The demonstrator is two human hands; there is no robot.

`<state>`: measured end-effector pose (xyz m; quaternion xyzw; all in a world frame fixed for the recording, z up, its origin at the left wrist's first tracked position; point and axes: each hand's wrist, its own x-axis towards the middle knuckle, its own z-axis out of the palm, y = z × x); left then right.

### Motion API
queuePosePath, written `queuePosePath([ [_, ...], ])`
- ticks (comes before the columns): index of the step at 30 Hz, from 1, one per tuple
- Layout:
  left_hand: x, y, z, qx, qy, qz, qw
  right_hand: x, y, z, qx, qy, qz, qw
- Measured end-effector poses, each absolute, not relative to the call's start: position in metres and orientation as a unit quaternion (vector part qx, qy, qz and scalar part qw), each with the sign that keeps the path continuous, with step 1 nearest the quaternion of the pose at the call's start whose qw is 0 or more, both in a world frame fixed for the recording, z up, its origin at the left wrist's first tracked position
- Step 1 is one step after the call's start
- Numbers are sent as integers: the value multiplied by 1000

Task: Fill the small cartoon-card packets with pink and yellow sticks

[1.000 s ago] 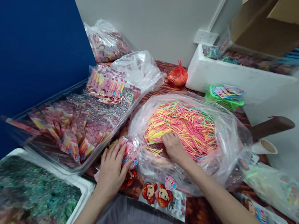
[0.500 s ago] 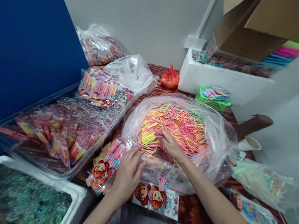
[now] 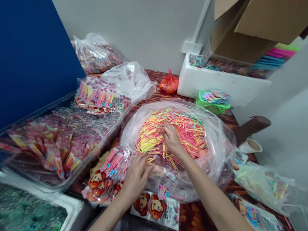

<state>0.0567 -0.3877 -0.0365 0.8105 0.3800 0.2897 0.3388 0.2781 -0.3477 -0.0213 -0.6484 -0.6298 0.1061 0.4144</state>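
A heap of thin pink, yellow and green sticks [image 3: 193, 135] lies in a large clear plastic bag [image 3: 218, 137] with its sides rolled down. My right hand [image 3: 172, 140] reaches into the middle of the heap, fingers bent together among the sticks; what its fingertips pinch is too small to make out. My left hand [image 3: 137, 173] is at the bag's near left edge, fingers stretched and thumb apart. Beside it lie filled stick packets [image 3: 110, 170] with a red-haired cartoon figure. Below the bag, flat printed packets [image 3: 157, 208] rest at the table edge.
On the left stands a clear tray [image 3: 103, 139] of filled packets. A white foam box [image 3: 73, 210] is at the lower left, another foam box [image 3: 219, 82] at the back. A green basket [image 3: 213, 106], paper cup [image 3: 250, 145] and plastic bag [image 3: 263, 180] stand or lie right.
My right hand has shifted slightly within the heap, and its fingers have drawn closer together. My left hand stays by the bag's edge. The whole view has shifted a little.
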Motion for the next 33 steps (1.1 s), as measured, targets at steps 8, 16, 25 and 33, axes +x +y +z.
queuePosePath([
  [8,95,-371,-17,788,366,403,287,269,-398,-35,-600,-576,349,432],
  [16,127,-372,-34,892,231,287,262,272,-422,-65,-597,-558,378,436],
  [25,113,-400,-28,881,277,312,224,263,-439,-74,-572,-429,438,545],
  [33,106,-410,-41,912,255,234,218,262,-445,-68,-570,-433,410,565],
])
